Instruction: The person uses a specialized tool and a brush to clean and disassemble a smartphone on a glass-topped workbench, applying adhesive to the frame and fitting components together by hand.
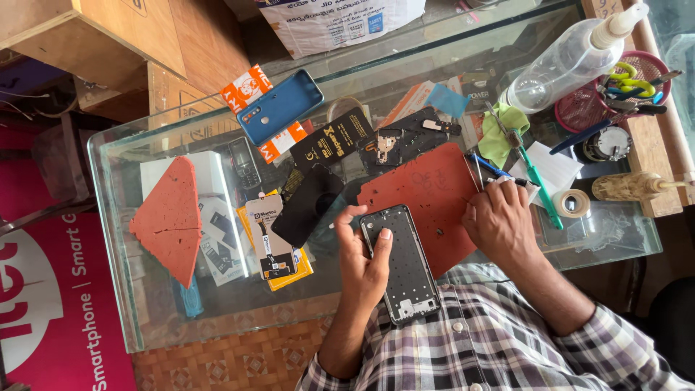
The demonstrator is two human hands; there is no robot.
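Low in the frame's middle, the left hand has fingers clamped on the phone frame, over the red mat. Light, thin, probably bendy: best gripped along its long edges. Right hand, fingers curled together, touches a small tool.

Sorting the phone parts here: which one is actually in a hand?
The bare black phone frame, held by the left hand. The blue back cover and black screen panel lie untouched on the glass.
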